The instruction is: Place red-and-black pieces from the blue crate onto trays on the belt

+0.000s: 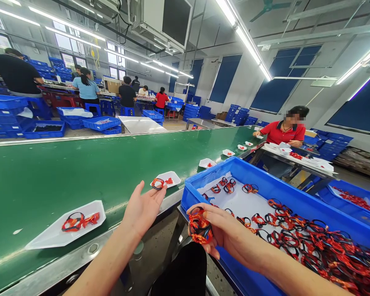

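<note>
L hand [144, 211] grip apart, red/blk ring [157, 184] at its tips; R hand [218, 224] grip clamped on ring bunch [199, 227].

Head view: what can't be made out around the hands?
All head view:
Hoop bunch, right hand: count; fingers and overlap hide some.
Hoop by left hand: whether it touches the white tray; overlap hides contact.
Blue bin: right end, cut off by picture edge.
Far tray: contents too small.

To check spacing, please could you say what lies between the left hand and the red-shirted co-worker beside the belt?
The head view shows a row of white trays on the green belt.
</note>
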Demonstrator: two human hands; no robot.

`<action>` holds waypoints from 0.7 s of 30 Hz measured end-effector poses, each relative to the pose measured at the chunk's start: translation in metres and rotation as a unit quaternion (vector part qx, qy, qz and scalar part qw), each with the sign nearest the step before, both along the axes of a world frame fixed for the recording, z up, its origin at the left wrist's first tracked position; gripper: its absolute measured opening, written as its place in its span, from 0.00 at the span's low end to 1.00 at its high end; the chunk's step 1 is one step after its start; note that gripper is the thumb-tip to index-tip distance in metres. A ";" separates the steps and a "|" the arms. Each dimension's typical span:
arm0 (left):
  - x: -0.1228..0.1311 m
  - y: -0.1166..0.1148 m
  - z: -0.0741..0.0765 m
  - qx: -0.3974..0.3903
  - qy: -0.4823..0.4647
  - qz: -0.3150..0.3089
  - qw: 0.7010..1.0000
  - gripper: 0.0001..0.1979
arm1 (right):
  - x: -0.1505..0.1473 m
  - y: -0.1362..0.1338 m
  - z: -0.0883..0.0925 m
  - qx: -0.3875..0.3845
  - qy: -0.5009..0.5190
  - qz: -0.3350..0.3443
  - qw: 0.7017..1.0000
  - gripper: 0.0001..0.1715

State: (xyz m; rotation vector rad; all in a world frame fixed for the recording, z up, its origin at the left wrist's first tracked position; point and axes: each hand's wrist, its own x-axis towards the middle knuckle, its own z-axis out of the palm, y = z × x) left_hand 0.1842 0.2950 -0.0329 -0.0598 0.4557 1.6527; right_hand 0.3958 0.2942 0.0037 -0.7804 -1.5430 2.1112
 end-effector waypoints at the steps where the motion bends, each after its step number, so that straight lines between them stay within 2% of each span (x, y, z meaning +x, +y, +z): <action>1: -0.001 0.001 0.001 -0.002 0.008 0.001 1.000 0.27 | 0.000 0.000 0.000 0.002 -0.002 0.001 1.000 0.17; 6: -0.009 0.008 0.010 -0.029 0.074 0.004 0.997 0.31 | 0.002 0.000 -0.002 0.009 -0.002 0.010 1.000 0.16; 11: -0.025 0.021 0.002 -0.029 0.121 -0.078 0.989 0.41 | 0.004 0.002 -0.004 0.008 -0.001 0.015 1.000 0.15; 14: -0.031 0.025 -0.005 -0.031 0.153 -0.098 0.983 0.39 | 0.004 0.003 -0.004 0.002 0.000 0.010 1.000 0.15; 16: -0.030 0.022 -0.004 -0.018 0.188 -0.099 0.977 0.35 | 0.004 0.004 -0.003 -0.006 0.008 0.007 1.000 0.16; 19: -0.017 0.006 0.005 0.045 0.310 -0.097 0.945 0.27 | 0.004 0.006 -0.003 -0.019 0.027 0.006 0.999 0.16; 21: -0.003 -0.008 0.013 0.101 0.431 -0.113 0.889 0.22 | 0.004 0.007 -0.003 -0.025 0.037 0.004 0.999 0.16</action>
